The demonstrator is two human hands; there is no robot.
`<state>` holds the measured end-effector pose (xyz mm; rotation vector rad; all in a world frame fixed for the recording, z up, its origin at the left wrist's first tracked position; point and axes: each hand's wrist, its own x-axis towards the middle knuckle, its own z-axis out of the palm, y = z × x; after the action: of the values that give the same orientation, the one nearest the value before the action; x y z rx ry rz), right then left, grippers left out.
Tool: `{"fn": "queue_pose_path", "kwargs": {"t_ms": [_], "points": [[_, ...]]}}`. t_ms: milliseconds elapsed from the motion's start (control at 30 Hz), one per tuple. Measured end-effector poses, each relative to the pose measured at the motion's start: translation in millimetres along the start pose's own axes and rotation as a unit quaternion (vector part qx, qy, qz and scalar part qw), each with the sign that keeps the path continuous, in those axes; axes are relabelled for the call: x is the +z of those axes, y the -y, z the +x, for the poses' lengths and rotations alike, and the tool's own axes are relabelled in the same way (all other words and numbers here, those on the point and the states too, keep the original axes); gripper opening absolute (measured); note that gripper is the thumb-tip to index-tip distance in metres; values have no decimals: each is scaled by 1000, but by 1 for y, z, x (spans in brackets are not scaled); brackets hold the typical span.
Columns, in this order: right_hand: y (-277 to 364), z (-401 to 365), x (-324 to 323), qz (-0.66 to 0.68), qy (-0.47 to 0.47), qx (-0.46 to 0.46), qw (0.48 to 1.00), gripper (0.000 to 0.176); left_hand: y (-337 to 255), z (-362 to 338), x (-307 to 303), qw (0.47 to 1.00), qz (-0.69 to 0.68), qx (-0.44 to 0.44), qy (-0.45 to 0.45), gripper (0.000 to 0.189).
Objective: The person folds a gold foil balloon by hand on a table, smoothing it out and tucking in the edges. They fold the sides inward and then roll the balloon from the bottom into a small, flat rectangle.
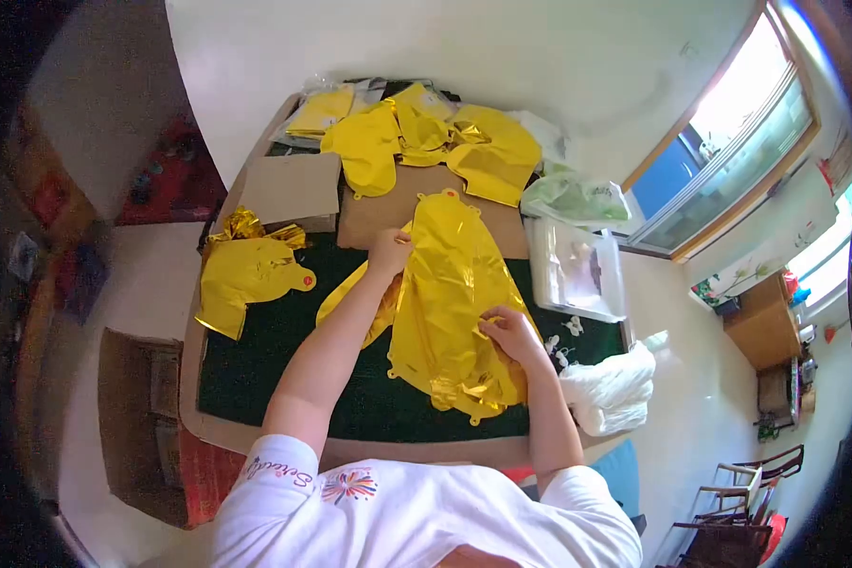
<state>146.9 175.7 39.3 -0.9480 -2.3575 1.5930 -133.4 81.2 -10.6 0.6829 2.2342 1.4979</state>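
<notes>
Large gold foil piece [452, 284] mid-frame, top over brown board [364, 222], lower part over dark green mat [265, 379]. Can't tell how much lifted off the surface. Wrinkled, shiny, small tabs round the rim; red-marked tab [452, 193] at the top end. Looks like a flat, uninflated balloon.

Probably very light, limp, slick; likely to crease easily and slide under fingertips, maybe tear if pulled hard at a tab. Best taken by the plain outer edge, thumb against fingers, or lightly flat-handed on the broad middle.

Left hand [390, 254] at upper left edge of the foil, thumb and fingers pressed together, apparently pinching that edge. Right hand [513, 336] on the lower right part, fingers bent, tips touching foil; can't tell whether pinching or just resting.

Just left of centre, under the left forearm, second gold piece [381, 327], partly hidden. Further left, another gold piece [246, 279] on the mat. Upper left, cardboard [292, 185]. Top centre, heap of gold foil [369, 142]. Right of centre, clear plastic box [577, 265], greenish plastic bag [577, 197] above, white bundle [611, 390] below.
</notes>
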Motion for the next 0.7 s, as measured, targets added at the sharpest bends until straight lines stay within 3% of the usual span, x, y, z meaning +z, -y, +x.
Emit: {"fn": "queue_pose_path", "kwargs": {"t_ms": [100,167,300,467,633,700], "points": [[-19,5,2,10,-12,-19,1000,21,-7,-8,2,999,36,1,-15,29],[-6,-5,-3,-48,-15,9,999,21,-7,-12,2,998,56,25,-13,33],[-6,-12,-4,-120,-43,-18,992,23,-15,-26,0,991,124,41,-6,39],[2,-20,2,-202,-114,-74,970,23,-25,-36,-1,990,138,40,-13,35],[-3,-19,5,-243,-118,-83,959,23,-29,-37,0,986,156,51,-12,34],[3,-21,5,-247,-108,-83,959,23,-37,-42,-4,988,153,18,25,33]]}}
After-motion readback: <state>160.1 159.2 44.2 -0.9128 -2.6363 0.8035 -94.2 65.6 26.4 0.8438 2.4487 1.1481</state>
